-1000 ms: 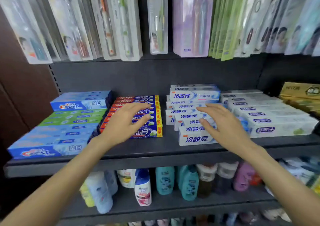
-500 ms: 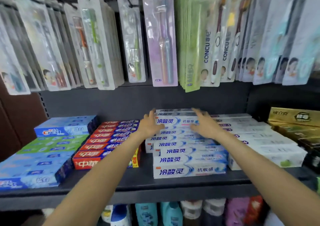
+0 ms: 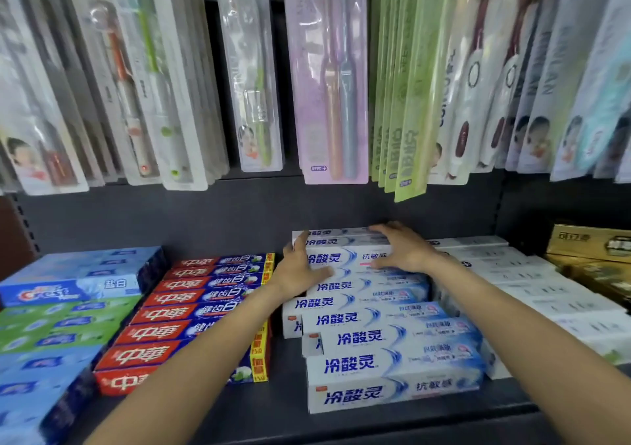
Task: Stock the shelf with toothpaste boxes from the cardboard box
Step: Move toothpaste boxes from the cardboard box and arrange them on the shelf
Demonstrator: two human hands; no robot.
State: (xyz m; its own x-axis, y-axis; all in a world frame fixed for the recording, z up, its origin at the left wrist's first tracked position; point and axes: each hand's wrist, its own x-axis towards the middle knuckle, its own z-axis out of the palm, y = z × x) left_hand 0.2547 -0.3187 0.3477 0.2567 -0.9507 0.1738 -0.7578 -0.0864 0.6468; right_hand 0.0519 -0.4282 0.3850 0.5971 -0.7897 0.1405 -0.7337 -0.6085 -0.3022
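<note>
A stepped stack of white-and-blue toothpaste boxes (image 3: 392,366) lies in the middle of the dark shelf (image 3: 239,414). My left hand (image 3: 298,270) lies flat against the left end of the rear boxes, fingers apart. My right hand (image 3: 404,248) rests spread over the top rear box (image 3: 345,257) from the right. Both hands bracket that box; neither has it lifted. The cardboard box is out of view.
Red-and-blue toothpaste boxes (image 3: 191,318) sit left of the stack, blue and green Crest boxes (image 3: 68,291) further left. White boxes (image 3: 532,294) and gold boxes (image 3: 594,243) lie to the right. Hanging toothbrush packs (image 3: 327,79) dangle close above the rear boxes.
Both hands have reached further back along the white-and-blue stack, from its front boxes to the rear top box. The camera has moved closer and tilted up.
</note>
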